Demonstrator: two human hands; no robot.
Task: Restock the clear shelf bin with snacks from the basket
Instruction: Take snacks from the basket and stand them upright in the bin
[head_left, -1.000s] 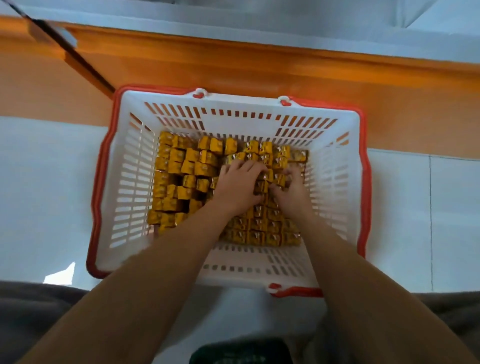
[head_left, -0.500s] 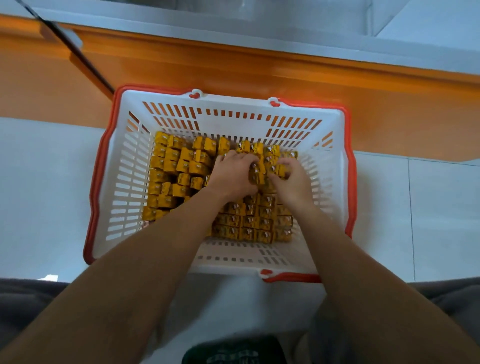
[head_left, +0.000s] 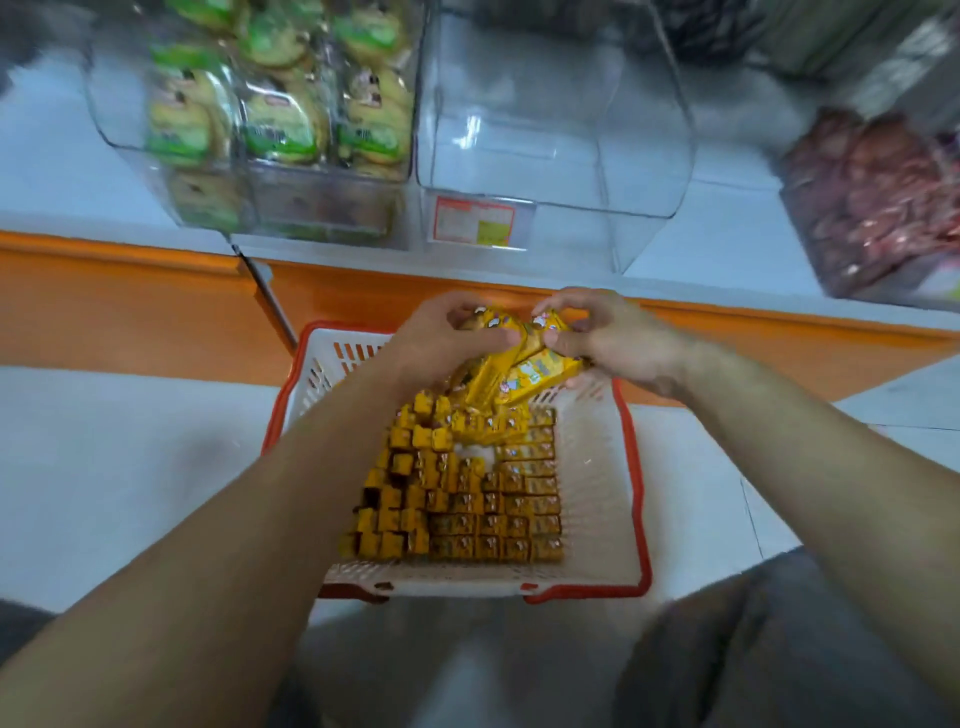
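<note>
Aloft, snacks (head_left: 540, 371) fill both grips (head_left: 447, 340) (head_left: 618, 340) (over basket (head_left: 592, 499)).

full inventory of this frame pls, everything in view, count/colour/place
clear shelf bin: one, transparent, shelf centre, no goods visible inside
price label: one, red and yellow, on that bin's front
cookie bin: one, clear, green-labelled packs, shelf left
red-brown packs: a blurred pile, shelf right
shelf: one, white top with orange front edge
basket: one, white with red rim, on the floor below the shelf
basket snack packs: many, yellow, in rows inside the basket
held snack packs: a few, yellow, lifted above the basket
floor: white tiles
trousers: grey, bottom edge
left hand: fingers curled round the held packs
right hand: grips the same bundle
</note>
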